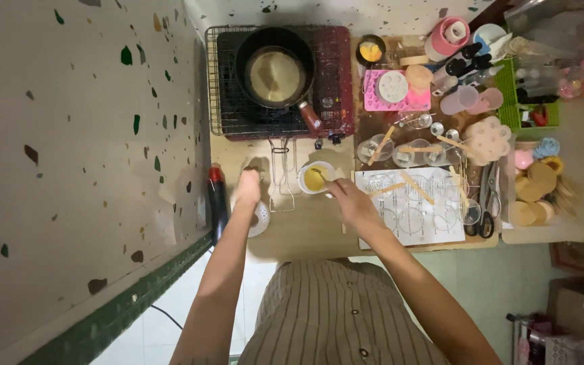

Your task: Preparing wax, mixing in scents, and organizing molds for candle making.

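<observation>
Terrazzo wall (82, 135), pale with dark green and brown chips, fills the left half of the frame; a wooden worktop (305, 233) runs across the centre, crowded toward the right.

Left hand (247, 188), centre of frame, arm extended straight forward, rests closed over a small object on the worktop; what it grips cannot be made out. A white perforated disc (262, 217) lies just beside the wrist, and a black bottle with a red cap (217, 203) lies near the wall.

Right hand (350, 201), arm angled in from lower right, fingers pinched on a thin stick (322, 177) whose tip sits in a small white cup (315, 177) of yellow liquid, at centre frame just below the stove.

Upper centre: a red portable stove (332, 74) under a wire grid, carrying a black pan (275, 67) with pale contents. Metal tongs (280, 176) lie below it.

Right of centre: clear glass cups (407, 154) with wooden sticks laid across, a printed sheet (434, 233), scissors (487, 213), a pink silicone mould (395, 91) and a green basket (516, 101).
</observation>
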